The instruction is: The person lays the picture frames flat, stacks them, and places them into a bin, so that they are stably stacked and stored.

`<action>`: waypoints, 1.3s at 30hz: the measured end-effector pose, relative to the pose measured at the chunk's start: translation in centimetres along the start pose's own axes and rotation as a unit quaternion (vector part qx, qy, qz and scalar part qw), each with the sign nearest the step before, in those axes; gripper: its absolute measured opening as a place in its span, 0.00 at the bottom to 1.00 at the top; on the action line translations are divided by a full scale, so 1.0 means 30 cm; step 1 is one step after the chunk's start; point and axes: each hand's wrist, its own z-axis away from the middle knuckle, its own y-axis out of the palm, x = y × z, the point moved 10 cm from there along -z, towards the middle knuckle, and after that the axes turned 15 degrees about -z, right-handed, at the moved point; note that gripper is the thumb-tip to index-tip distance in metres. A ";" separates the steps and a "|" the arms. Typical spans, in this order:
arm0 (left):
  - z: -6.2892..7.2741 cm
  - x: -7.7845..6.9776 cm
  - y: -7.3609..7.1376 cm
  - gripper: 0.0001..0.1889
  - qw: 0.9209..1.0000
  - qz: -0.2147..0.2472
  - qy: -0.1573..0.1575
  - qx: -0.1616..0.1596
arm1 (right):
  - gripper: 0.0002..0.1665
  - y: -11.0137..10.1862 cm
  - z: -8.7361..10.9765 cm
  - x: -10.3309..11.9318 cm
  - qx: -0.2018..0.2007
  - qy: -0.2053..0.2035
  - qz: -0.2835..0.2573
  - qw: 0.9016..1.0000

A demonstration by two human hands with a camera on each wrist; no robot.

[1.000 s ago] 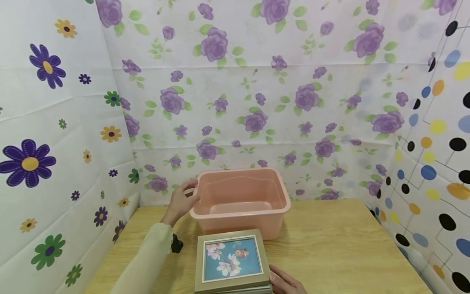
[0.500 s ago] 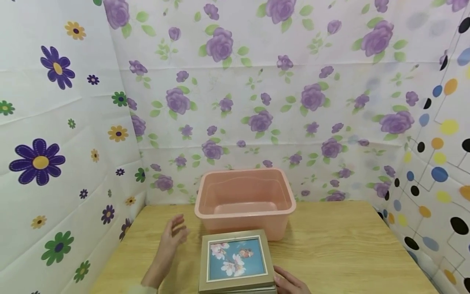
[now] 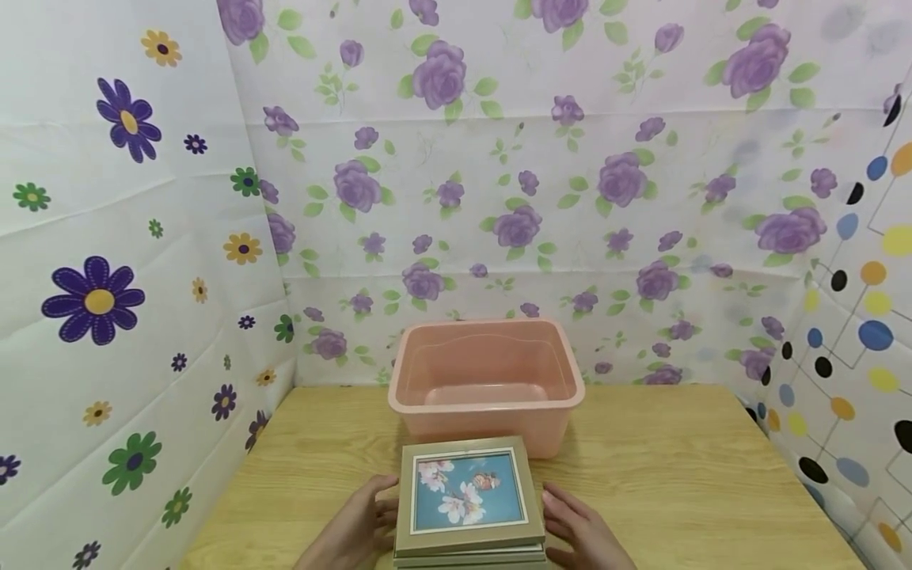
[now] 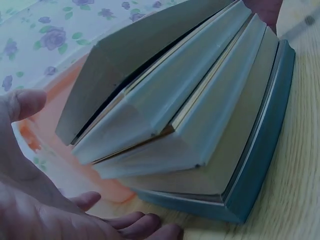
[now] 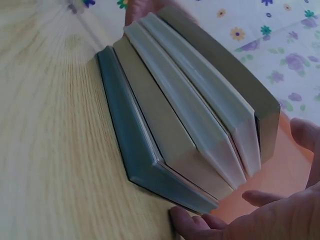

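Observation:
A stack of several picture frames lies on the table in front of the bin. The top picture frame (image 3: 466, 495) has a gold-brown border and a print of pale blossoms on blue. In both wrist views the stack's edges show white and beige frames, with a dark teal frame (image 4: 260, 155) at the bottom. My left hand (image 3: 356, 529) is at the stack's left side, fingers loosely bent; the left wrist view shows them spread beside the lower corner. On the right side is my right hand (image 3: 586, 532), its fingertips close to the bottom frame's corner; contact cannot be told.
A pink plastic bin (image 3: 488, 419) stands directly behind the stack, against the flowered cloth backdrop (image 3: 456, 198). Wood-grain table (image 3: 677, 467) extends to both sides. Patterned cloths also hang at left and right.
My left hand has let go of the bin's left rim and come down and back to the left side of the stack. My right hand stays at the stack's right side.

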 end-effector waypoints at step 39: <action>-0.011 0.061 0.036 0.38 0.995 0.018 -0.087 -0.047 | 0.53 0.018 0.021 -0.001 0.082 -0.001 0.021 0.996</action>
